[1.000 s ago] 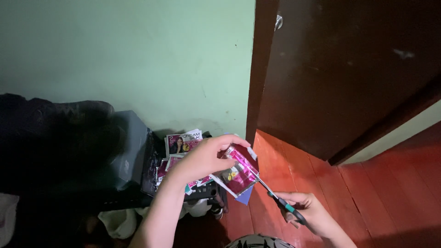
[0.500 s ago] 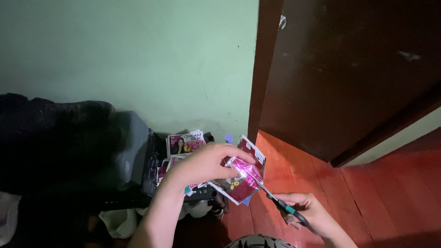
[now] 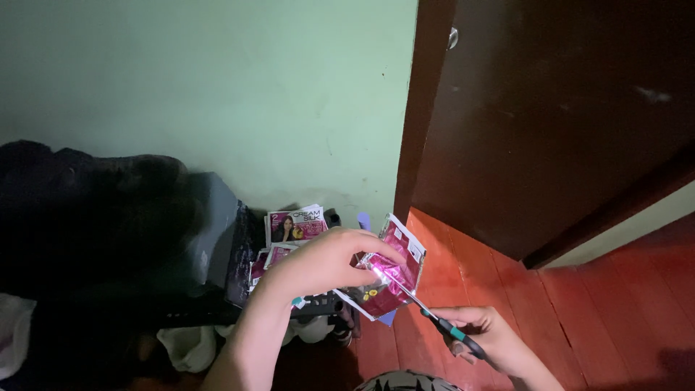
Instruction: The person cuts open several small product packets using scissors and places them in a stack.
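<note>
A left hand [image 3: 322,262] is pinching a shiny pink sachet [image 3: 389,269] above the red floor [image 3: 507,289], while the right hand [image 3: 481,337], fingers clamped on scissors [image 3: 434,315], is cutting; blades risk nicking the nearby thumb.

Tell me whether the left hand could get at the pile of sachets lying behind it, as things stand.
Probably not straight away. The left hand is pinching the pink sachet that the scissors in the right hand are cutting. The pile of sachets lies just behind it with nothing between, so only the occupied fingers hinder it.
</note>
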